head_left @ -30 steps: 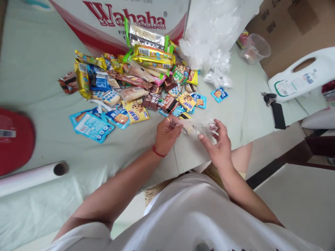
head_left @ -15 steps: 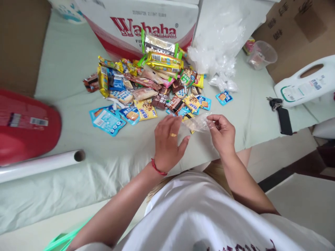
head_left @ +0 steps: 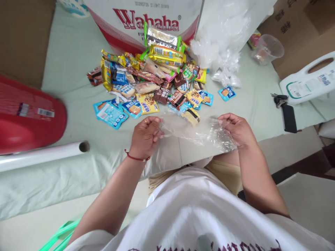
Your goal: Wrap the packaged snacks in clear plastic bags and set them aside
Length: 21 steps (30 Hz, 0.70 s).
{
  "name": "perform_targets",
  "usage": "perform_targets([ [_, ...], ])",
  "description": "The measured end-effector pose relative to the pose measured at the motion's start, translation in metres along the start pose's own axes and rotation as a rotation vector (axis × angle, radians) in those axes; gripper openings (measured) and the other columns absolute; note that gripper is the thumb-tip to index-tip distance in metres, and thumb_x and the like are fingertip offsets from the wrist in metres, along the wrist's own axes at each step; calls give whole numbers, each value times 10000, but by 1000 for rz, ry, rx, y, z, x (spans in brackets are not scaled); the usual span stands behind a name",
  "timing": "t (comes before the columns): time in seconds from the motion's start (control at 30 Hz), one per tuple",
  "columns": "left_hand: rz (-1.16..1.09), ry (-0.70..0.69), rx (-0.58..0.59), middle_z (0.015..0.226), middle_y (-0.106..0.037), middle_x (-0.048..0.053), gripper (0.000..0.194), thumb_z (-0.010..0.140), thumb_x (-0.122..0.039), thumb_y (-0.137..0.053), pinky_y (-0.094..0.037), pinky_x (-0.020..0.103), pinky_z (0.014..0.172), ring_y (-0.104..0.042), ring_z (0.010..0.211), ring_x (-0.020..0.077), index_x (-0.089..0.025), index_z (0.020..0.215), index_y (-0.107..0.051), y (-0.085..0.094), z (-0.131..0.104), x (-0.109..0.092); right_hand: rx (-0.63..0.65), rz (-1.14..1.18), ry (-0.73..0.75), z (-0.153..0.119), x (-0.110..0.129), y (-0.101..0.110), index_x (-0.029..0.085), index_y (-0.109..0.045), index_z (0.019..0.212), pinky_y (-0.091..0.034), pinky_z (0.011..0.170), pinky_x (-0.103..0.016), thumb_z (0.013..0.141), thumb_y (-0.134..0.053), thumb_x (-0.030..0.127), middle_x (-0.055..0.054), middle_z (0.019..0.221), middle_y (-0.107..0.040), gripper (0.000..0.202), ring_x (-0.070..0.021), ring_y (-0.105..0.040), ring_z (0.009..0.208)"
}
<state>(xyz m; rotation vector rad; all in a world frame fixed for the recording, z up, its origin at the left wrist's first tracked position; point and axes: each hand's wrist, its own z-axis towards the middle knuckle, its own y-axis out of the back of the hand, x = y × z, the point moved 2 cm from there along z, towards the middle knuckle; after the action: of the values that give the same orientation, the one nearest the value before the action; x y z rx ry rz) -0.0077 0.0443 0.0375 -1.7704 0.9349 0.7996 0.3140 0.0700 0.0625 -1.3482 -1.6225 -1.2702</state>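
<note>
A clear plastic bag [head_left: 193,134] is stretched flat above the table's front edge. My left hand [head_left: 147,136] pinches its left end, and my right hand [head_left: 234,129] grips the right end, where the film is bunched and creased. Beyond the bag lies a heap of wrapped snacks [head_left: 146,78]: yellow, brown, blue and green packets. Nearest to my hands, a small yellow packet with a dark stripe [head_left: 191,116] lies just past the film. Blue packets [head_left: 111,115] sit at the heap's left front. One lone blue packet [head_left: 226,93] is off to the right.
Behind the heap stands a Wahaha carton [head_left: 151,21], with a pile of clear bags [head_left: 220,45] beside it. On the right are a plastic cup [head_left: 268,48], a white jug [head_left: 309,82], keys and a black phone-like object [head_left: 289,118]. A red container [head_left: 31,115] and white roll [head_left: 44,155] lie left.
My left hand has moved left and closed on the bag's edge. My right hand has shifted right, and the bunched bag is now spread wide between both hands. The view has tilted slightly.
</note>
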Motion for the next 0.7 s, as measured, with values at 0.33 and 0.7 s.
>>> perform_targets([
  [0.33, 11, 159, -119, 720, -671, -37, 280, 689, -273, -897, -419, 187, 420, -350, 366, -10, -165, 770, -652, 26, -38, 15, 145, -908, 826, -23, -1, 0, 307, -651, 1393, -407, 1165, -594, 921, -718, 387, -104, 1587, -479, 483, -361, -466, 1396],
  [0.7, 60, 149, -147, 609, -575, -84, 425, 700, -427, -942, -473, 196, 451, -360, 383, 8, -169, 897, -667, 61, -82, 14, 247, 93, 81, -7, 11, -26, 234, -743, 809, -539, 645, -305, 760, -865, 524, -24, 818, -709, 319, -163, -630, 695],
])
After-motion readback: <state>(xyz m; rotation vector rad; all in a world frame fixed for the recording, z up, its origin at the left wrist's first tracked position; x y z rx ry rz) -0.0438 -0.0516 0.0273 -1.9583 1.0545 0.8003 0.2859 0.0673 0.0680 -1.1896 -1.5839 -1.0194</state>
